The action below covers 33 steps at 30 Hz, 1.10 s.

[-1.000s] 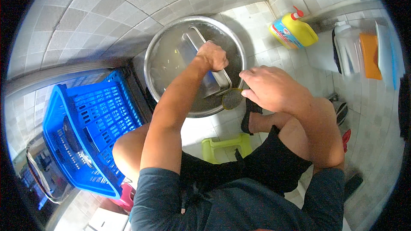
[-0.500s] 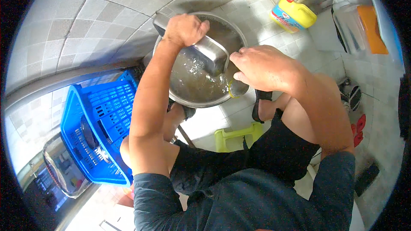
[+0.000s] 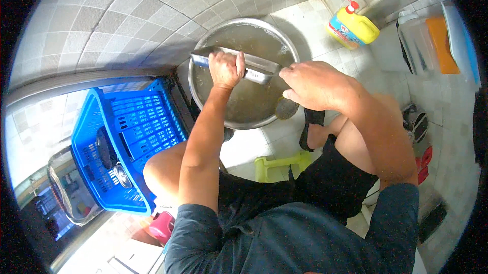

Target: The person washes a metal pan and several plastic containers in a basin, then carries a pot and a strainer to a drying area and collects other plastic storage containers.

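On your left, a blue plastic basket with slotted walls (image 3: 145, 119) stands beside your left knee. A dark, round object (image 3: 105, 147) lies inside it, and a shiny, silver, round item (image 3: 122, 176) sits closer to the basket's near edge. Just off the basket's near right corner, a bright pink plastic object (image 3: 161, 227) is partly visible.

Ahead of you, a wide, round, stainless-steel basin (image 3: 249, 125) of murky, brownish water stands on the pale tiled floor. Your left hand (image 3: 226, 70) is closed around the long side of a silver, rectangular metal pan (image 3: 260, 64). You hold this pan over the water, its left end overlapping the basin's left rim and its right end near the right rim. Nearer you stands a lime-green plastic stool (image 3: 279, 161).

Your right hand (image 3: 317, 85) is curled beside the pan's right end, gripping a round, dark olive disc (image 3: 286, 109) that overlaps the basin's near right rim; the fingers' hold is partly hidden. Beyond that hand, toward the floor's far corner, stands a yellow plastic bottle with a red pump top (image 3: 352, 27). At far right, a flat orange panel (image 3: 442, 45) stands upright among clear plastic pieces.
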{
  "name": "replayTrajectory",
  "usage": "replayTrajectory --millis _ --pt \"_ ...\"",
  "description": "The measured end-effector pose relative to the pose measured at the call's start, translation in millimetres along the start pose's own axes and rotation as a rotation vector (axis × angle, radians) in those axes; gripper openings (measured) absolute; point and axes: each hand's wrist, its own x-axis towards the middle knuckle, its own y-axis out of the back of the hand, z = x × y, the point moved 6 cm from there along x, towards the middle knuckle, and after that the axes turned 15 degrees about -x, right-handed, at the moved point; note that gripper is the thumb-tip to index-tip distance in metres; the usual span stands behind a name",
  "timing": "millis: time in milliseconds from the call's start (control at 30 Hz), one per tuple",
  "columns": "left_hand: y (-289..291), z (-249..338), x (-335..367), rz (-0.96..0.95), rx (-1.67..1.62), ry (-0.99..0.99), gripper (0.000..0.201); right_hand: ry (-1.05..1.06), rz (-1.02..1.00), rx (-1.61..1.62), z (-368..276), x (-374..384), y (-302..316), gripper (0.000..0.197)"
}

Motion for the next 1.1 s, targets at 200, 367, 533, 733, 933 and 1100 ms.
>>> replayTrajectory --millis 200,367,533,733,933,1100 --pt "-31.5 -4.7 -57.2 -0.099 0.057 0.133 0.039 0.000 -0.008 -0.007 3.5 4.4 -2.0 0.027" --pt "-44.7 -10.8 -82.9 -0.147 0.082 0.191 0.041 0.005 -0.023 -0.009 1.9 8.8 -3.6 0.028" --pt "-56.1 -25.5 -88.8 -0.267 0.066 0.289 0.041 0.003 0.021 -0.051 2.4 10.0 -7.6 0.033" --pt "-64.1 -35.3 -101.5 -0.321 -0.010 0.349 0.035 0.019 0.022 -0.044 -0.5 17.5 -11.5 0.032" --pt "-50.2 -43.7 -138.8 -0.073 0.174 0.535 0.049 0.049 0.021 -0.055 -9.8 24.9 -5.8 0.032" --pt "-58.8 -93.0 -221.5 0.271 -0.100 1.170 0.058 0.036 -0.034 -0.078 -11.3 28.9 -10.3 0.032"
